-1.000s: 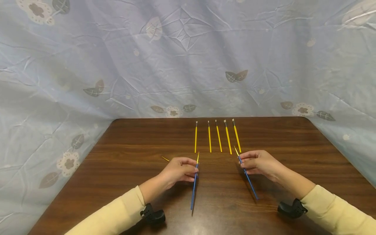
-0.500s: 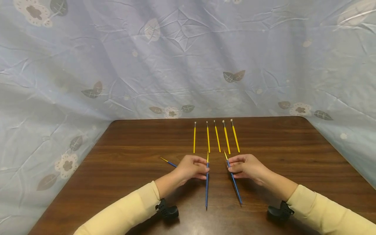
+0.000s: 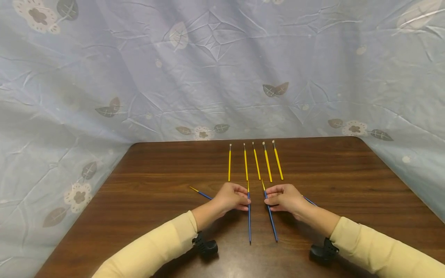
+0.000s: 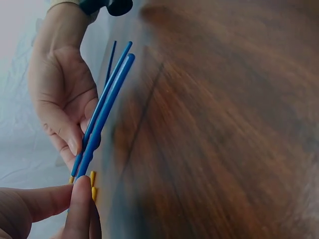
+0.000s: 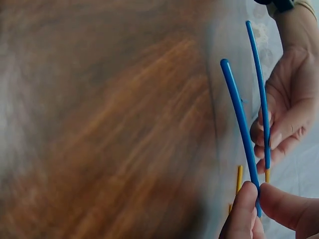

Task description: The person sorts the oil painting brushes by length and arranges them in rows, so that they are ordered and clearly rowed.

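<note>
In the head view my left hand (image 3: 232, 197) pinches a thin blue paintbrush (image 3: 249, 226) near its gold ferrule, with thumb and fingertips. A second blue paintbrush (image 3: 272, 226) is pinched the same way by my right hand (image 3: 285, 199), a short gap to the right. Both brushes point away from me, and their tips come close to the lower ends of the yellow brushes. In the left wrist view the held handle (image 4: 112, 99) rises from my thumb and finger. In the right wrist view the other handle (image 5: 239, 107) leans up from the right fingertips.
Several yellow-handled paintbrushes (image 3: 267, 162) lie in a row at the back of the brown wooden table (image 3: 167, 166). A blue brush (image 3: 201, 193) lies beside the left hand, another (image 3: 308, 200) behind the right wrist. A patterned cloth (image 3: 208, 77) hangs behind.
Both hands have moved toward each other, the left one rightward and the right one leftward, each carrying its blue paintbrush. The blue brushes lying outside each hand are now partly uncovered.
</note>
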Tool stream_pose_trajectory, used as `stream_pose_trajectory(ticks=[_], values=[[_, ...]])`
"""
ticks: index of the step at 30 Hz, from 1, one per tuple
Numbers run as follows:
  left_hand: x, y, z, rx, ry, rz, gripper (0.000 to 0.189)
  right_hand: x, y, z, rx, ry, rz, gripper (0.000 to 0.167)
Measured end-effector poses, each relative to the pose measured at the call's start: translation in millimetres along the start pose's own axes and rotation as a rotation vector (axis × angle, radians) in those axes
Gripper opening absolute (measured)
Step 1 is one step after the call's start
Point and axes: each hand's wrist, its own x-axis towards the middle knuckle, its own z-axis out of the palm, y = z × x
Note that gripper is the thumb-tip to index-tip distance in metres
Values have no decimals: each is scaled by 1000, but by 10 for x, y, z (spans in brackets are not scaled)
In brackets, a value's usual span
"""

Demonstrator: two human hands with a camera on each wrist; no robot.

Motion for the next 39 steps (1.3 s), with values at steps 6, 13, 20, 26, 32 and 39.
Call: stream_pose_trajectory(ticks=[6, 13, 20, 26, 32, 39], values=[[63, -40, 46, 55, 29, 10, 26, 27, 42, 60, -48, 35, -3, 32], [134, -42, 77, 166, 60, -3, 18, 44, 77, 124, -111, 85, -35, 29], [138, -55, 106, 202, 91, 12, 17, 44, 83, 159, -142, 103, -57, 27], [93, -73, 146, 270, 110, 61, 17, 28, 96, 184, -170, 122, -83, 27], [79, -92, 171, 347, 125, 87, 18, 12, 89, 200, -204, 116, -100, 25], [73, -92, 197, 411, 131, 108, 17, 16, 82, 208, -222, 124, -100, 25]])
